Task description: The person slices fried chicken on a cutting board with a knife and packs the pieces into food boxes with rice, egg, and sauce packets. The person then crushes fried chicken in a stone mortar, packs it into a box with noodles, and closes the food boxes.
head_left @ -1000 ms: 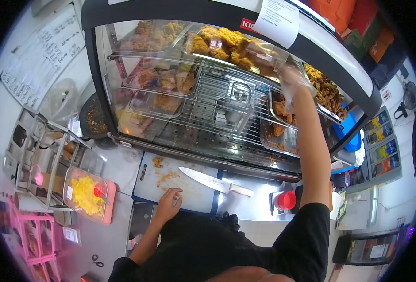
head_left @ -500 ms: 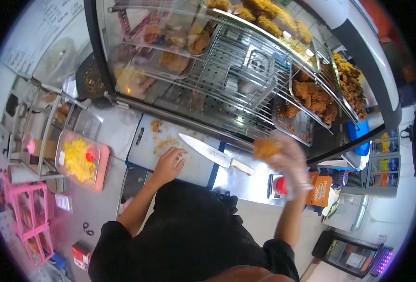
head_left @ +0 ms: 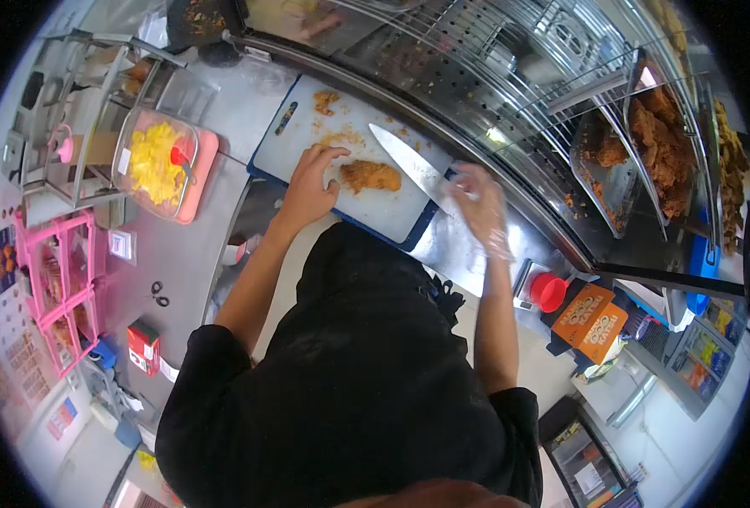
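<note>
A breaded fried chicken piece (head_left: 371, 176) lies on the white cutting board (head_left: 307, 110) with the dark blue edge. Just left of it, my bare left hand (head_left: 310, 190) rests at the board's near side, fingers bent and apart, holding nothing. A large kitchen knife (head_left: 405, 161) lies across the board's right part, its tip pointing away to the left. My right hand (head_left: 479, 207), in a clear plastic glove, is at the knife's handle with curled fingers; the hand hides the handle. Brown crumbs (head_left: 326, 102) are scattered over the board's far part.
Beyond the board stands a heated glass display cabinet (head_left: 510, 152) with fried chicken (head_left: 663, 144) on racks. At left, a clear tub of yellow pieces (head_left: 157, 165) sits on a pink board. A red lid (head_left: 548, 291) and an orange box (head_left: 589, 311) are at right.
The fried chicken piece has gone from my right hand onto the board. My right hand has moved from beside the cabinet to the knife's handle. The view has tilted down.
</note>
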A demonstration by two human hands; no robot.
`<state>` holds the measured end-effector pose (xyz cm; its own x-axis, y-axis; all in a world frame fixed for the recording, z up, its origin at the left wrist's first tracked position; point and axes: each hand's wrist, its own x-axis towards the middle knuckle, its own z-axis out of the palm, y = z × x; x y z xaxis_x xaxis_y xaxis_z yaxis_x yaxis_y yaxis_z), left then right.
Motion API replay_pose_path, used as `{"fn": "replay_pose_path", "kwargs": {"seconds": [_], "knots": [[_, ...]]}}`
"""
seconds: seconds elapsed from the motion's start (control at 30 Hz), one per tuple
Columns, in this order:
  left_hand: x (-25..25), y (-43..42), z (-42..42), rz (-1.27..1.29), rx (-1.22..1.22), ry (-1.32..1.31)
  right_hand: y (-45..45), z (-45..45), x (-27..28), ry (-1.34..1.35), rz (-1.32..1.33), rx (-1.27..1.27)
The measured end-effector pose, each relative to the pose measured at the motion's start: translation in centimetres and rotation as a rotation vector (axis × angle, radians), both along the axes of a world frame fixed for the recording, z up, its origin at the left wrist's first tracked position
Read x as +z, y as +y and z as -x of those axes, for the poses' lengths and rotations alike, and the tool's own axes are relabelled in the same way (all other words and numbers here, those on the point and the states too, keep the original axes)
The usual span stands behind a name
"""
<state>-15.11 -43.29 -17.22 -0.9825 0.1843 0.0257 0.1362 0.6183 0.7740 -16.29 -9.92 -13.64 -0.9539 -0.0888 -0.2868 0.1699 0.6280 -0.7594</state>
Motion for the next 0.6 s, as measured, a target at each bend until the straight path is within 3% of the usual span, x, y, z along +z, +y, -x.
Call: {"fn": "replay_pose_path", "kwargs": {"seconds": [0.03, 0.13, 0.27, 0.47, 0.57, 0.6], "knots": [[-0.2, -0.3, -0.2, 0.052, -0.041, 0.005, 1.6, -0.6, 0.3, -0.045, -0.019, -0.001], [0.2, -0.8, -0.7, 0.16, -0.04, -0.123, 4.6, -3.7, -1.4, 0.136, -0.416, 0.08], [-0.4, -0.4, -0.5, 0.187, -0.138, -0.173, 5.4, -5.9, -4.8, 0.159, -0.601, 0.194], [-2.9, 1.9, -1.6, 0.156, -0.01, -0.095, 3.0, -5.5, -3.5, 0.013, -0.353, 0.147], [-2.3, 3.3, -3.0, 0.166, 0.075, -0.118, 0.6, -6.0, 0.1, -0.139, -0.306, 0.037], [-2.3, 3.6, -3.4, 0.16, 0.079, -0.127, -0.3, -6.5, 0.9, -0.07, -0.299, 0.026]]}}
